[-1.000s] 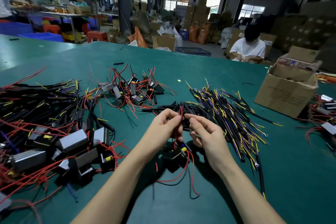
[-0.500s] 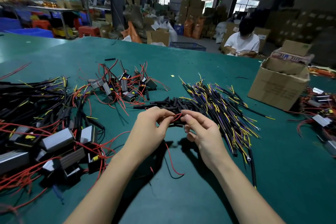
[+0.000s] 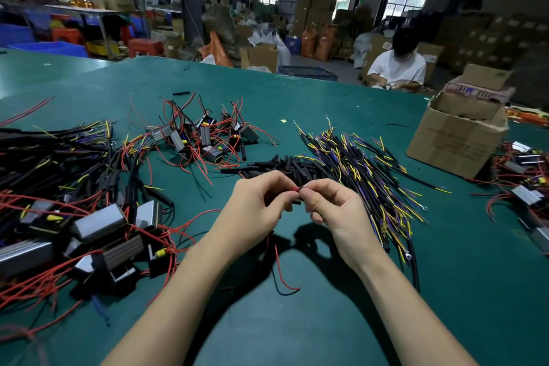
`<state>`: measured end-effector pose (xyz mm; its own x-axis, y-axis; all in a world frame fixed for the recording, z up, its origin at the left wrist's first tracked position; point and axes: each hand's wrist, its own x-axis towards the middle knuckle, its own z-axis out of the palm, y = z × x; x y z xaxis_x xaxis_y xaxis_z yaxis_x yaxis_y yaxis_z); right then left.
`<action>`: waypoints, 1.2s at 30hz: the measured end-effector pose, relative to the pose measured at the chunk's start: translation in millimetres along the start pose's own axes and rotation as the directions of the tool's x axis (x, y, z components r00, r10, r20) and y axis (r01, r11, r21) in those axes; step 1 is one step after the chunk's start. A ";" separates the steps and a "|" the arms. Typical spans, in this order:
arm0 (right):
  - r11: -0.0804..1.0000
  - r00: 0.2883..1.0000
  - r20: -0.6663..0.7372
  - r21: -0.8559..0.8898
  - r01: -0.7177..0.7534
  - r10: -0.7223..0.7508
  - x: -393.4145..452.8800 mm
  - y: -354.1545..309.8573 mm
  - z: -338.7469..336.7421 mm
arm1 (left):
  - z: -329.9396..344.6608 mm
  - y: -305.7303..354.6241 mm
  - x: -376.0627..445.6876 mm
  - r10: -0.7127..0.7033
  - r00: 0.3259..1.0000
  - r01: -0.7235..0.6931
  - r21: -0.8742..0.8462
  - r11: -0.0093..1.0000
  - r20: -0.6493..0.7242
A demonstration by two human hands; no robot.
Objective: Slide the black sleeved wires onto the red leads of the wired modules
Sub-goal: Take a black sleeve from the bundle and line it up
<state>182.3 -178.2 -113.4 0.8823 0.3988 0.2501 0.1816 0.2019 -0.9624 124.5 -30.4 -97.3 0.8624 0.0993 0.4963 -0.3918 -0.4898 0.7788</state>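
Note:
My left hand and my right hand meet over the green table, both pinching a thin red lead between thumb and fingertips. A red and a black wire hang from under my left hand and curl onto the table; whatever they attach to is hidden by the hand. A short black piece shows just under my fingertips. The pile of black sleeved wires with yellow and purple cores lies right behind my right hand. A heap of short black tubes lies behind my fingers.
Wired modules with red leads lie at the back centre. A bigger heap of modules and sleeved wires fills the left. A cardboard box stands at the right, with more modules beside it. A person in white sits beyond the table.
My hands have stayed together on the red lead. The module that hung below my hands a second ago is out of sight; only its loose wires trail on the table.

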 end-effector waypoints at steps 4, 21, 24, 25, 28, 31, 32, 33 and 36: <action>0.995 0.999 0.003 -0.093 0.045 -0.045 0.3 -4.4 -3.3 | 1.4 0.5 -0.8 -0.048 0.999 0.047 -0.071 0.996 -0.004; 0.996 0.999 0.045 -0.080 0.027 -0.024 0.0 -3.4 0.3 | 3.9 0.4 -0.1 -0.061 0.991 0.057 -0.037 0.998 -0.119; 0.998 0.999 0.041 -0.060 0.009 -0.006 0.5 -2.0 1.8 | 4.1 -0.1 0.1 -0.050 0.992 0.046 -0.035 0.998 -0.115; 0.999 0.999 0.032 -0.047 0.005 -0.004 0.9 -1.2 1.5 | 4.6 -0.4 -0.3 -0.048 0.993 0.044 -0.038 0.998 -0.111; 1.000 1.000 0.022 -0.007 -0.021 0.021 1.8 -0.7 0.1 | 7.0 -1.0 -1.6 -0.052 0.993 0.044 -0.074 0.996 -0.107; 0.997 0.996 0.027 0.015 -0.082 0.082 1.5 -2.1 -0.2 | 8.1 -2.4 -2.2 -0.038 0.996 0.034 -0.049 0.998 -0.084; 0.996 0.996 0.020 0.004 -0.092 0.092 1.2 -2.5 -0.2 | 8.0 -2.9 -2.5 -0.034 0.997 0.031 -0.040 0.999 -0.074; 0.995 0.995 0.013 -0.017 -0.097 0.097 1.1 -1.9 -0.7 | 7.9 -3.4 -2.7 -0.033 0.997 0.031 -0.034 0.999 -0.070; 0.992 0.992 -0.031 -0.047 -0.120 0.119 1.4 -1.8 -1.8 | 8.0 -3.7 -2.0 -0.089 0.988 0.082 -0.061 0.995 -0.126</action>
<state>184.0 -179.6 -111.6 0.9106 0.3923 0.1304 0.0944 0.1098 -0.9895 126.8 -35.7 -104.2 0.8464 0.2511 0.4696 -0.3387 -0.4265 0.8387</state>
